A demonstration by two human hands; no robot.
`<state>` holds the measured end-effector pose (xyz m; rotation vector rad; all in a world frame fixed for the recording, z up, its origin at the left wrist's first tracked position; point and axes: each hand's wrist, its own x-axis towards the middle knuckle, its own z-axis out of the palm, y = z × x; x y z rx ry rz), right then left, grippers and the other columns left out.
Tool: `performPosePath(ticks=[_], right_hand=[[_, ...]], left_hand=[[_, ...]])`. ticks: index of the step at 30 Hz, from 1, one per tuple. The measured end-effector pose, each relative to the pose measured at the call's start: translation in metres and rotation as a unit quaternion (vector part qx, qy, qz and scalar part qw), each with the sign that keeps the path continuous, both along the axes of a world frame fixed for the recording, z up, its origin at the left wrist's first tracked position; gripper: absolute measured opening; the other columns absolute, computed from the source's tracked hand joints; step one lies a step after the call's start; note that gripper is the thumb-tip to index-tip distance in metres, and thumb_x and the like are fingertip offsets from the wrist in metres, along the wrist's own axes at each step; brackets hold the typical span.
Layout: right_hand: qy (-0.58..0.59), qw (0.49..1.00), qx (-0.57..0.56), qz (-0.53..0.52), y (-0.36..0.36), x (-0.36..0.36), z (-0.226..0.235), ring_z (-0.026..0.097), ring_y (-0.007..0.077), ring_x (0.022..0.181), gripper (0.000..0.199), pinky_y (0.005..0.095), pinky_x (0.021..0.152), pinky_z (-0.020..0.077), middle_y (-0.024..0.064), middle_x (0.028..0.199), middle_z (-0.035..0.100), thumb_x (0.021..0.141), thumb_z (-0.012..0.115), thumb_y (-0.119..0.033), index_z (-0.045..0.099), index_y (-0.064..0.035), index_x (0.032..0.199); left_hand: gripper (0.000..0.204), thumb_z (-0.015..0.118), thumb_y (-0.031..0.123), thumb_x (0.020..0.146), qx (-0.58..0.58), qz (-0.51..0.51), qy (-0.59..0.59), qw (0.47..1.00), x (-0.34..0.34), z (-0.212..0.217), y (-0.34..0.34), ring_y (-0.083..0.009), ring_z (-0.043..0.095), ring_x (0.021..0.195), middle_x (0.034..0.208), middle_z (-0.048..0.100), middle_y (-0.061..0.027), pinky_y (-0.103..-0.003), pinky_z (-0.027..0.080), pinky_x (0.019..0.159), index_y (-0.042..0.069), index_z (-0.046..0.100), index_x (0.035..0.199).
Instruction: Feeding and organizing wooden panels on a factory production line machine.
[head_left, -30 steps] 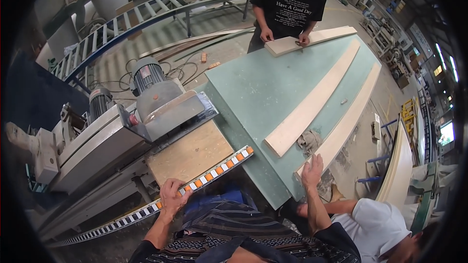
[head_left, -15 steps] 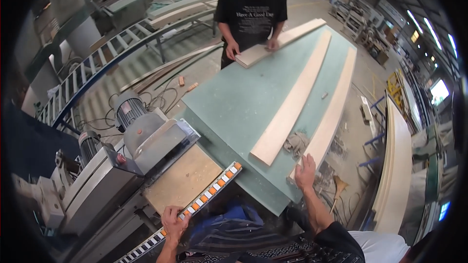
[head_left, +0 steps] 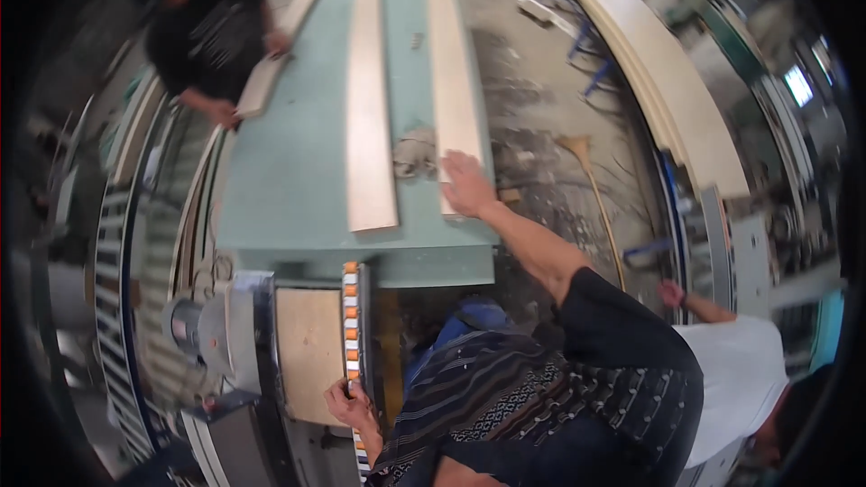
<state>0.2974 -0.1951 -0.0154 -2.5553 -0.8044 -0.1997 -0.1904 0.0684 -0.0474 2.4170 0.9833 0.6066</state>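
Note:
My right hand (head_left: 465, 182) lies flat with fingers spread on the near end of the right-hand pale wooden plank (head_left: 451, 81), beside a small heap of sawdust (head_left: 415, 151). A second long plank (head_left: 370, 126) lies parallel to it on the green table (head_left: 289, 189). My left hand (head_left: 352, 401) is curled around the orange-and-white striped rail (head_left: 350, 325) next to a plywood panel (head_left: 307, 343). At the far end of the table a person in a black shirt (head_left: 212, 36) holds a short board (head_left: 262, 81) with both hands.
A grey machine with a motor (head_left: 207, 334) stands left of the plywood panel, and a roller conveyor (head_left: 117, 289) runs along the left. A broom (head_left: 591, 180) lies on the dusty floor. Long boards (head_left: 667, 81) are stacked at right. A person in white (head_left: 731, 379) crouches at lower right.
The view has swung round and tilted, so the table now runs upward. My right hand stays on the plank end and my left hand stays on the striped rail.

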Motion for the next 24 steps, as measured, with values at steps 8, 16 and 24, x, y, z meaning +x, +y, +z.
performPosePath(ticks=[8,16,24], right_hand=[[0.003,0.998,-0.05,-0.031,0.003,-0.002,-0.013,0.025,0.0338,0.154,0.064,0.0552,0.126,0.0177,0.0162,0.164,0.034,0.099,0.051,-0.036,0.042,-0.0036,0.153],[0.093,0.996,-0.007,0.014,0.003,0.01,-0.023,0.03,0.038,0.152,0.061,0.0551,0.125,0.0188,0.0199,0.159,0.04,0.096,0.051,-0.029,0.045,-0.0036,0.151],[-0.103,0.981,-0.154,0.058,-0.008,0.035,-0.047,0.035,0.0442,0.148,0.064,0.0617,0.117,0.0311,0.0253,0.161,0.037,0.105,0.043,-0.04,0.04,-0.0002,0.155]], left_hand=[[0.048,0.071,0.013,0.09,0.109,-0.01,0.018,0.994,0.029,-0.019,0.009,-0.0414,0.064,0.112,0.127,0.06,-0.0245,-0.046,0.052,0.092,-0.002,0.059,0.134],[0.089,0.077,0.031,0.086,0.088,0.113,0.225,0.964,-0.044,0.032,-0.09,-0.0483,0.029,0.149,0.161,0.033,-0.0289,-0.059,0.023,0.122,-0.001,0.033,0.157],[0.068,0.069,0.043,0.087,-0.279,0.555,0.082,0.779,-0.224,0.007,-0.237,-0.0476,0.058,0.125,0.133,0.062,-0.0282,-0.048,0.048,0.106,0.001,0.055,0.139]])
